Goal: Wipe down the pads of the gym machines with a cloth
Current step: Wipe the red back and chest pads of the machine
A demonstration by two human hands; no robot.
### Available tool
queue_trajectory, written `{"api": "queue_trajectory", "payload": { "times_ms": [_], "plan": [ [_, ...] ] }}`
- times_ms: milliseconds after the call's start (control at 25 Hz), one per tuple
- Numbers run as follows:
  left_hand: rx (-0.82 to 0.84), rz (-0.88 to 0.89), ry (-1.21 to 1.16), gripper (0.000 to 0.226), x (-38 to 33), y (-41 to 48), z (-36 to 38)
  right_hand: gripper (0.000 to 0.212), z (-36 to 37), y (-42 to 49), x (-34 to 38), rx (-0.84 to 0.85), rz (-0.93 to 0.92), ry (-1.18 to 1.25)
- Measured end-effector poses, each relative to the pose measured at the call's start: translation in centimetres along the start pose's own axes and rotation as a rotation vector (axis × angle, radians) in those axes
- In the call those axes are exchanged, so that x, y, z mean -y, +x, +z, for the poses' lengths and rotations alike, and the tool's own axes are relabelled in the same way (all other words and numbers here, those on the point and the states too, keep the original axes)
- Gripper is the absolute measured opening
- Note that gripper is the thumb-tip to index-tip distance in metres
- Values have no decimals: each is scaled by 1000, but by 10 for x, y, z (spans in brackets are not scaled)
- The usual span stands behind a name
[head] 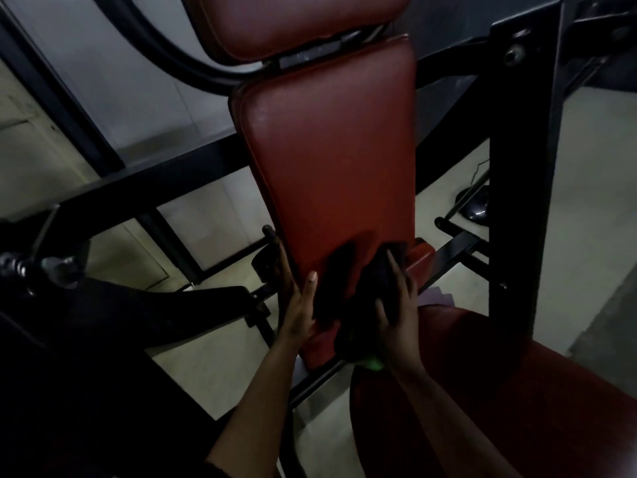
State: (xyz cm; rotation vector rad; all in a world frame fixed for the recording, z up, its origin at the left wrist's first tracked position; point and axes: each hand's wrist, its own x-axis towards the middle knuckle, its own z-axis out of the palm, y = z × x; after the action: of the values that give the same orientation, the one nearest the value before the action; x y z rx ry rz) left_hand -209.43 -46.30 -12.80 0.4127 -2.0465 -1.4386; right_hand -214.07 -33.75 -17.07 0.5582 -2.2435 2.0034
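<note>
- My right hand [396,305] lies flat on the dark cloth [339,288], fingers straight, pressing it onto the low end of the red back pad [331,160].
- My left hand [298,307] grips the pad's left edge just beside the cloth, thumb on the front face.
- The cloth sits between both hands.
- The pad face is bare above the cloth up to the head pad [293,22].
- The seat pad [517,391] is right of my right wrist, and the black frame post [524,167] is farther right.
</note>
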Motion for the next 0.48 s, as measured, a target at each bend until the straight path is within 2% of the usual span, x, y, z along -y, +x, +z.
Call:
{"api": "queue_trajectory", "payload": {
  "times_ms": [80, 160, 240, 360, 480],
  "plan": [
    [22, -25, -83, 38, -4, 1, 0, 69, 19, 33, 30, -53, -84, 34],
    [49, -26, -100, 36, -1, 1, 1, 71, 52, 52, 47, -43, -190, -74],
    [5, -20, -139, 46, 6, 2, 1, 69, 74, 61, 35, -123, -212, -188],
    [-23, -62, -162, 58, 19, 8, 2, 66, 88, 67, 10, -307, -59, -128],
    [-9, -67, -124, 66, 26, 9, 1, 67, 85, 74, -11, -422, -14, -78]
  ]
}}
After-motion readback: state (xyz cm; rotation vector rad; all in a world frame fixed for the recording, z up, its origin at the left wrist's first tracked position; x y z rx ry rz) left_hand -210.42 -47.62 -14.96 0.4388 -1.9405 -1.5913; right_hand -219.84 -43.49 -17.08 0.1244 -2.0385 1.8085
